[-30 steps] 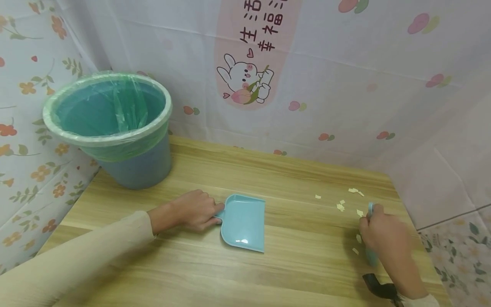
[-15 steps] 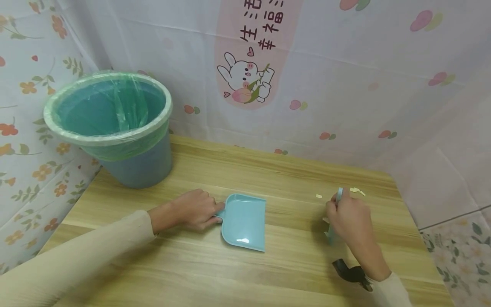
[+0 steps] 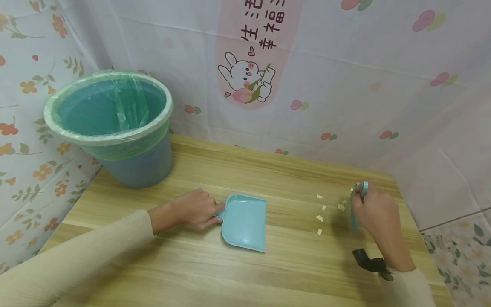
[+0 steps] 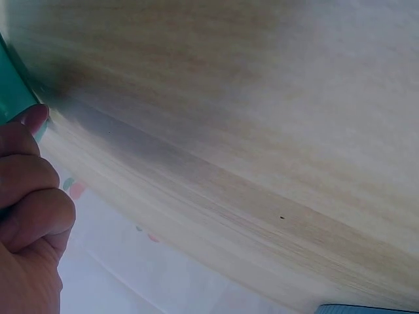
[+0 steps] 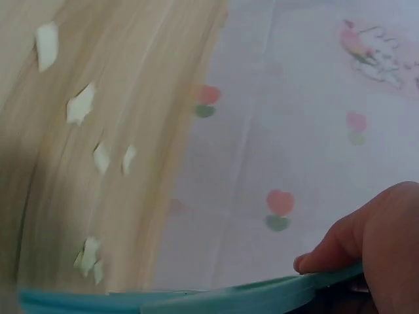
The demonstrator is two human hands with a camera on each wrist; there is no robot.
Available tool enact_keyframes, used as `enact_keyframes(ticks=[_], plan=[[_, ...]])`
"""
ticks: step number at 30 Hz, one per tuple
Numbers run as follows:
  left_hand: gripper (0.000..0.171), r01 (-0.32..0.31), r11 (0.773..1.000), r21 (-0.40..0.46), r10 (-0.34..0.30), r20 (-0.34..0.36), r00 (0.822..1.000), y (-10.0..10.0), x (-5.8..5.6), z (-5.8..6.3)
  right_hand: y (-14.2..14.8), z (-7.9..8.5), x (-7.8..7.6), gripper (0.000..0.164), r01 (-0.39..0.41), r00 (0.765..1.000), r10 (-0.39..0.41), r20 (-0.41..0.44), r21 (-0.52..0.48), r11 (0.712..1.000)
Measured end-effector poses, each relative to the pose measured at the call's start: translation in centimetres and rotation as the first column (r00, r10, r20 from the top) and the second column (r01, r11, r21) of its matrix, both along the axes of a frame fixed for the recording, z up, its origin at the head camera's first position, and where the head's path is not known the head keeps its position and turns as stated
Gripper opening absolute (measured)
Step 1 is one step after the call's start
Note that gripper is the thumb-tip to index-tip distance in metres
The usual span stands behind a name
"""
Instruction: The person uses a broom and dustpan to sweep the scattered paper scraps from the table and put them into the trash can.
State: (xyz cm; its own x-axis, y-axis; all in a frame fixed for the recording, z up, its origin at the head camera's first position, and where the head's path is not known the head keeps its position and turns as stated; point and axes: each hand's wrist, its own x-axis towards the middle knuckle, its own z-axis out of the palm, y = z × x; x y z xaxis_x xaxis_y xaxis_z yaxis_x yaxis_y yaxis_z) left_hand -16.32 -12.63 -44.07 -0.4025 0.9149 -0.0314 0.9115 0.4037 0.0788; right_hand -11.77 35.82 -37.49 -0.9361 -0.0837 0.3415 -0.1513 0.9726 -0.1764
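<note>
My left hand (image 3: pixel 197 209) grips the handle of a light-blue dustpan (image 3: pixel 245 224), which lies on the wooden table with its open edge facing right. In the left wrist view, curled fingers (image 4: pixel 36 203) hold it at the left border. My right hand (image 3: pixel 377 213) holds a light-blue brush (image 3: pixel 353 215) near the table's right side; its bristles cannot be made out. Pale yellow paper scraps (image 3: pixel 319 218) lie between dustpan and brush, others right beside the brush. Seen from the right wrist, the brush (image 5: pixel 229 297) runs along the bottom, with scraps (image 5: pixel 80 104) beyond it.
A blue bin (image 3: pixel 145 166) lined with a green bag stands at the table's back left. Printed cloth (image 3: pixel 345 85) hangs behind the table and at its left. A black curved piece (image 3: pixel 370 261) sits at my right wrist.
My right hand swept left with the brush, then went back right and a little farther away. Several scraps now lie closer to the dustpan. Left hand and dustpan stay in place.
</note>
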Motion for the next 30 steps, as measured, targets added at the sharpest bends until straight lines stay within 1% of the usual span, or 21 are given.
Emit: enact_keyframes(ticks=[2, 5, 10, 13, 17, 19, 21, 23, 27, 30], plan=[[0.029, 0.002, 1.000, 0.002, -0.002, 0.000, 1.000, 0.0, 0.0, 0.0, 0.4, 0.0, -0.4, 0.022, 0.000, 0.999, -0.001, 0.045, 0.019, 1.000], [0.028, 0.008, 1.000, 0.008, -0.008, -0.004, 1.000, 0.0, 0.0, 0.1, 0.6, -0.4, -1.1, 0.021, -0.022, 0.995, 0.018, 0.103, 0.042, 0.999], [0.028, 0.015, 1.000, 0.014, -0.015, -0.009, 1.000, 0.0, 0.0, 0.0, 0.0, -0.9, -2.2, 0.012, -0.101, 0.987, 0.090, 0.133, 0.076, 0.992], [0.028, 0.012, 1.000, 0.009, -0.012, -0.006, 1.000, 0.0, 0.0, 0.0, -0.9, -0.8, -2.6, 0.009, -0.146, 0.977, 0.130, 0.171, 0.083, 0.986], [0.028, 0.012, 1.000, 0.009, -0.012, -0.002, 1.000, 0.0, 0.0, 0.1, -1.9, -0.8, -3.0, 0.008, -0.227, 0.954, 0.205, 0.217, 0.081, 0.970], [0.028, 0.015, 1.000, 0.015, -0.015, -0.002, 1.000, 0.0, 0.0, 0.1, -2.3, -0.9, -3.1, 0.006, -0.291, 0.940, 0.269, 0.208, 0.084, 0.953], [0.028, 0.019, 1.000, 0.022, -0.019, -0.004, 1.000, 0.0, 0.0, 0.1, -2.6, -1.2, -3.1, 0.003, -0.361, 0.922, 0.341, 0.182, 0.089, 0.928], [0.027, 0.023, 0.999, 0.027, -0.023, -0.008, 1.000, 0.0, 0.0, 0.1, -2.8, -1.5, -2.9, 0.010, -0.429, 0.899, 0.413, 0.142, 0.108, 0.897], [0.027, 0.026, 0.999, 0.028, -0.026, -0.012, 1.000, 0.0, 0.0, 0.0, -3.1, -1.8, -2.0, 0.026, -0.548, 0.836, 0.544, 0.068, 0.133, 0.826], [0.028, 0.025, 0.999, 0.023, -0.025, -0.010, 1.000, 0.0, -0.1, -0.1, -3.5, -1.9, -1.1, 0.033, -0.623, 0.781, 0.623, 0.048, 0.124, 0.772]])
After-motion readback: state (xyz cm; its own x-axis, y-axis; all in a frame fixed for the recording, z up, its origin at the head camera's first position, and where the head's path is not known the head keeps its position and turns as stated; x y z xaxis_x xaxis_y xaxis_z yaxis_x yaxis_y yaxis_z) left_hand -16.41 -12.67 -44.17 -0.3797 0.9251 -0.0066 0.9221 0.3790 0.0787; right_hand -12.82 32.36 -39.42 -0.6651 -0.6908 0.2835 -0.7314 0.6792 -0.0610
